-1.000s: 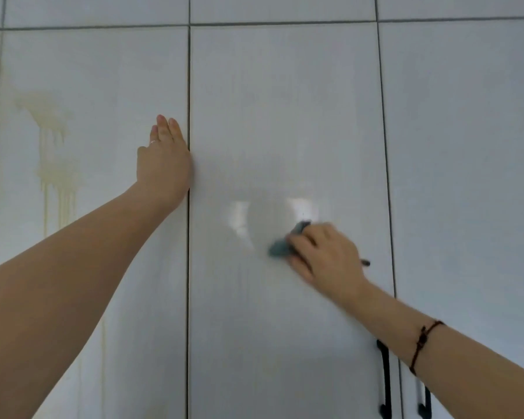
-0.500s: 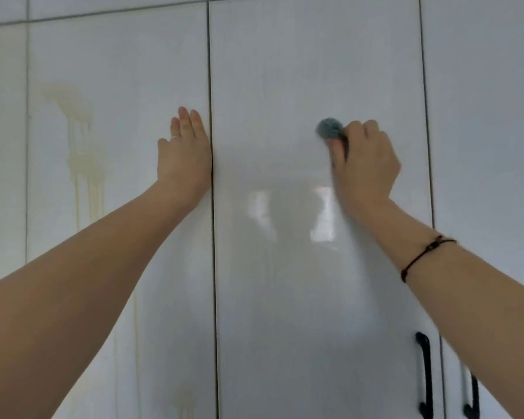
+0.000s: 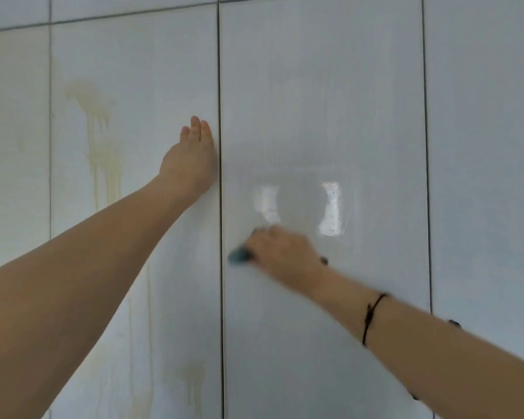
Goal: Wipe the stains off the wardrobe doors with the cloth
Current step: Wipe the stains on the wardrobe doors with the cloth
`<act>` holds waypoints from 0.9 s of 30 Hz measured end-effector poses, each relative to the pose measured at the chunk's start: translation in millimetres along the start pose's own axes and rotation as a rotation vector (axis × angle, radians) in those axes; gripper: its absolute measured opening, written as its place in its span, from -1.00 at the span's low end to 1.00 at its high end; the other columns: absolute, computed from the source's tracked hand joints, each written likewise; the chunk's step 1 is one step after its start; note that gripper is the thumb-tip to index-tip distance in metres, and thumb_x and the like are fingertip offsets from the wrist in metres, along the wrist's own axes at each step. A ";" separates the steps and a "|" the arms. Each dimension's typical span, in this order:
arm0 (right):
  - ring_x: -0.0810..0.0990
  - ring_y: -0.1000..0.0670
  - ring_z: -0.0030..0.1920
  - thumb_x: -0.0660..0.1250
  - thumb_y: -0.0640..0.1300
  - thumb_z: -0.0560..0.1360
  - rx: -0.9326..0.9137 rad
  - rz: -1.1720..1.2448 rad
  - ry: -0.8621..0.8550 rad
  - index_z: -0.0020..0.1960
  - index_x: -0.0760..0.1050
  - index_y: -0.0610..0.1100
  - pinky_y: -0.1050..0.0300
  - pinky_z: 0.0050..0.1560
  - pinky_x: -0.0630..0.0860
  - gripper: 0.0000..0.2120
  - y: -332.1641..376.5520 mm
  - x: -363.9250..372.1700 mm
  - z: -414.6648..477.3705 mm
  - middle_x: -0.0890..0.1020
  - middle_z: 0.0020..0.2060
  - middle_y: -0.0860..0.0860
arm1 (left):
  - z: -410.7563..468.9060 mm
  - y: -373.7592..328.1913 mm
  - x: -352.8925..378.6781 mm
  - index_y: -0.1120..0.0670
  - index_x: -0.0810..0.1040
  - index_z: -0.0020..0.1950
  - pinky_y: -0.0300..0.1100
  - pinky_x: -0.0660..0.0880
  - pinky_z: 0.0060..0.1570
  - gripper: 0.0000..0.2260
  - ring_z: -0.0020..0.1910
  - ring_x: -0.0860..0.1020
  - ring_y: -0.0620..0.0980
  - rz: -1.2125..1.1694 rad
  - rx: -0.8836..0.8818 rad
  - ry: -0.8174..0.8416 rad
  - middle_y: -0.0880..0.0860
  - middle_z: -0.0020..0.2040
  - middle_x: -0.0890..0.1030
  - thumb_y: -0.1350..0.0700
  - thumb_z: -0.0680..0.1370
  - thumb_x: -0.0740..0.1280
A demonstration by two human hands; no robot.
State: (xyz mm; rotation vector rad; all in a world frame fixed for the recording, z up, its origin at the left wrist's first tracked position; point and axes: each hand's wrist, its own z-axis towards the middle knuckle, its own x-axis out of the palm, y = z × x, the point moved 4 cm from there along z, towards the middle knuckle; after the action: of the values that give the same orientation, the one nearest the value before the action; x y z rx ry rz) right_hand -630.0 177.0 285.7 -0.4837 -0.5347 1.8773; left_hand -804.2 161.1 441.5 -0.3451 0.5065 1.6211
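Observation:
White wardrobe doors fill the view. My right hand (image 3: 280, 252) grips a small teal cloth (image 3: 239, 257) and presses it on the middle door (image 3: 321, 101), low and close to that door's left edge; the hand is motion-blurred. My left hand (image 3: 191, 160) rests flat, fingers straight, on the left door (image 3: 139, 71) beside the seam. A yellowish stain (image 3: 99, 131) with drips running down marks the left door, left of my left hand. Fainter yellow streaks (image 3: 191, 379) show lower on that door.
A further door (image 3: 484, 146) lies to the right and another (image 3: 12, 146) at the far left with faint marks. Upper cabinet panels (image 3: 127, 4) run along the top. A dark handle bit (image 3: 454, 323) peeks above my right forearm. Two bright reflections (image 3: 330, 210) shine on the middle door.
My right hand with the cloth swept from the upper part of the middle door down and left to near the seam. My left hand stayed pressed on the left door.

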 end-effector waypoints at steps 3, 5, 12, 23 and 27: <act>0.54 -0.08 -0.27 0.42 0.14 0.51 0.346 -0.202 -0.177 -0.09 0.48 -0.06 0.15 -0.48 0.29 -0.72 -102.7 -42.3 59.6 0.54 -0.25 0.00 | -31.7 -15.0 27.0 0.28 -0.11 0.61 0.02 0.52 0.25 -0.30 0.60 0.07 0.19 0.029 0.050 -0.050 0.23 0.63 -0.08 0.47 0.53 0.12; 0.49 -0.08 -0.21 0.26 0.16 0.60 0.505 -0.232 -0.163 -0.07 0.43 -0.09 0.08 -0.41 0.26 -0.70 -144.9 -61.1 71.3 0.52 -0.18 -0.01 | -42.8 -20.0 39.7 0.28 -0.12 0.61 -0.01 0.57 0.12 -0.28 0.60 0.08 0.19 0.033 0.049 -0.086 0.24 0.63 -0.08 0.50 0.51 0.12; 0.51 -0.08 -0.12 0.24 0.07 0.66 0.692 -0.159 -0.207 -0.03 0.54 -0.12 0.03 -0.37 0.39 -0.72 -124.8 -83.0 -69.8 0.60 -0.05 0.00 | -39.3 -25.3 51.2 0.33 -0.12 0.59 0.10 0.47 0.22 -0.37 0.58 0.09 0.26 0.079 -0.039 -0.165 0.29 0.61 -0.04 0.41 0.56 0.06; 0.52 -0.17 -0.04 0.42 -0.16 0.51 0.542 -0.248 0.045 -0.02 0.56 -0.11 0.08 -0.29 0.38 -0.93 -156.3 -115.6 -74.8 0.59 -0.03 -0.05 | -45.5 -26.0 48.5 0.31 -0.15 0.60 0.08 0.42 0.36 -0.32 0.59 0.07 0.24 -0.013 -0.023 -0.183 0.27 0.62 -0.07 0.46 0.56 0.12; 0.47 -0.13 -0.02 0.28 -0.07 0.58 0.852 -0.203 -0.193 0.02 0.49 -0.13 0.07 -0.25 0.28 -0.88 -185.0 -121.9 -53.3 0.54 0.02 -0.07 | -45.7 -25.9 53.0 0.30 -0.17 0.60 0.08 0.38 0.40 -0.29 0.59 0.06 0.24 -0.005 -0.038 -0.181 0.27 0.62 -0.08 0.43 0.56 0.16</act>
State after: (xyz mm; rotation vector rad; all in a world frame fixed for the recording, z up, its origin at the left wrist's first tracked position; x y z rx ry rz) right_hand -418.8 130.3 357.6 0.3054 0.1203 1.7668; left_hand -787.9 184.6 372.5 -0.2254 0.3375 1.6405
